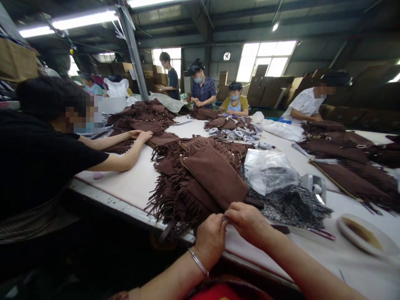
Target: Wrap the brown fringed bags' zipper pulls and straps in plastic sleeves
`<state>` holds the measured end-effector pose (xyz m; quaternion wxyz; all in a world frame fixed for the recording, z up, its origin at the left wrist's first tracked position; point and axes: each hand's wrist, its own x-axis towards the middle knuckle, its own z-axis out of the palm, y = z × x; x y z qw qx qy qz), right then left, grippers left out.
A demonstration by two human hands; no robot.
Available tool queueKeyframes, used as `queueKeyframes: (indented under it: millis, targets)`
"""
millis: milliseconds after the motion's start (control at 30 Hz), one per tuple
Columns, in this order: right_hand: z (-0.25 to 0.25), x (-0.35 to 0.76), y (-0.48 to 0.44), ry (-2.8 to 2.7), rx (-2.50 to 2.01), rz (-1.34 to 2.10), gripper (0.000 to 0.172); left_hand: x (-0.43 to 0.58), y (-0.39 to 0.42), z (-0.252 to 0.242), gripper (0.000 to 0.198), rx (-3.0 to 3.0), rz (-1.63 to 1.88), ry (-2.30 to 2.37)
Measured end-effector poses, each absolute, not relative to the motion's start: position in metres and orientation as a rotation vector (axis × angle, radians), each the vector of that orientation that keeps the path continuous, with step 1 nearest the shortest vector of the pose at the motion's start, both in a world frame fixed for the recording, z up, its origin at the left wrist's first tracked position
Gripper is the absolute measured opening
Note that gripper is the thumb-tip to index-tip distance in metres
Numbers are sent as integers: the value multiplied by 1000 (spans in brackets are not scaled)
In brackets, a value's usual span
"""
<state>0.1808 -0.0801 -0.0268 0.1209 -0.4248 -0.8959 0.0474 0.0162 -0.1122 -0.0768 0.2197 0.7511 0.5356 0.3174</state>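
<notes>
My left hand [211,239], with a silver bangle on its wrist, and my right hand [248,221] meet at the near edge of the white table [359,266]. Both are closed in a pinch on something small between their fingertips; I cannot make out what it is. Just beyond them lies a brown suede fringed bag [215,177] on top of a heap of more fringed bags [178,196].
A person in black [37,154] at the left reaches both arms over the table. Clear plastic bags [268,168] and patterned cloth [290,204] lie right of the heap, a tape roll [364,235] further right. Several other people work at the far end.
</notes>
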Motion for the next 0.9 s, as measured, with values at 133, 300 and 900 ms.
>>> queueKeyframes:
  millis: [133,300,900]
  targets:
    - [-29,178,-79,-2739,-1129,-90,10,14,-110,-72,31,2204,677,1561]
    - [-38,184,-81,-2751,-1005,-252,8,16,-97,-66,25,1946,629,1354]
    - [-62,225,-118,-2335,-884,-163,37,22,-108,-70,38,874,641,998]
